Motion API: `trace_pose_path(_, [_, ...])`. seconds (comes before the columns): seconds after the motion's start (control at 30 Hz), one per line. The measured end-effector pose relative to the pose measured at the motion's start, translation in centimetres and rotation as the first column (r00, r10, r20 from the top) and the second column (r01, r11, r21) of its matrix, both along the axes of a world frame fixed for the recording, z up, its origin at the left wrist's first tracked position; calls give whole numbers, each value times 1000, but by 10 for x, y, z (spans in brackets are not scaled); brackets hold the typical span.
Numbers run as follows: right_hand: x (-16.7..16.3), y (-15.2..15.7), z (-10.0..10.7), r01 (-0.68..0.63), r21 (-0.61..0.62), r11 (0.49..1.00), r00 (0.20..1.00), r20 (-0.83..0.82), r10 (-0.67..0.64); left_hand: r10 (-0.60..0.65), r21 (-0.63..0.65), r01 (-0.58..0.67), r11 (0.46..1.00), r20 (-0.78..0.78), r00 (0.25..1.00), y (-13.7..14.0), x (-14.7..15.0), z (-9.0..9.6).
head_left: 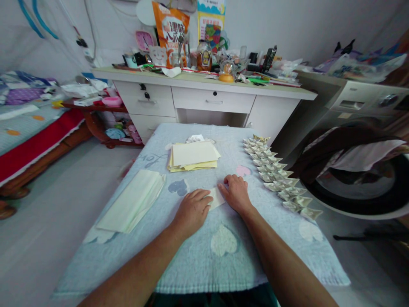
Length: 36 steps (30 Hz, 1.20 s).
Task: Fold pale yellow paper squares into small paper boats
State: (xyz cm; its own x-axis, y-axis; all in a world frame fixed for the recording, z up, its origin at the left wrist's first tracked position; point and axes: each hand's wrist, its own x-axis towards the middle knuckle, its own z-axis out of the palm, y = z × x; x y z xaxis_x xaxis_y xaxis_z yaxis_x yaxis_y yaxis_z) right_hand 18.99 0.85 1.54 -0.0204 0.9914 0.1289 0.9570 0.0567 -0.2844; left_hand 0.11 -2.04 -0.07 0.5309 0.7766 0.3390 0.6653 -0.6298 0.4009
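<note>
A small folded piece of pale paper (217,198) lies on the cloth-covered table between my two hands. My left hand (194,209) is closed over its left edge, fingers close together and partly hiding it. My right hand (235,192) has curled fingers, with the thumb at the paper's upper right edge. Beyond them is a stack of cream and yellow paper sheets (195,154). A pile of long pale green folded paper (131,202) rests on the left. Along the right side runs a row of several folded paper boat-like shapes (274,172), set close together.
A light blue patterned cloth (188,264) covers the table. Crumpled white tissue (195,138) sits behind the stack. A cluttered desk (204,83) stands at the back, a front-loading washing machine (361,170) at right, and a bed (38,140) at left.
</note>
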Motion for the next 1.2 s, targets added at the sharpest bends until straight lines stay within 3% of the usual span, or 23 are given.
trace_pose_path(0.1, [11,-6,7,-196,1,981,975,-105,195,-12,-65,19,998,115,993,4,-2,3])
trace_pose_path(0.17, [17,-10,12,-369,-38,929,919,-166,358,-16,-105,33,994,161,987,8,-4,4])
trace_pose_path(0.27, [19,-14,16,-474,-89,876,869,-204,450,-22,-145,50,988,192,981,12,-7,5])
trace_pose_path(0.63, [16,-13,17,-478,-75,875,862,-231,452,-50,-123,76,989,198,979,17,-9,9])
trace_pose_path(1.03, [6,-22,18,-521,2,854,822,-268,502,-97,85,92,992,58,994,9,-9,12])
trace_pose_path(1.2, [4,-22,16,-550,-19,835,811,-252,528,-74,26,75,997,-12,997,8,-10,13])
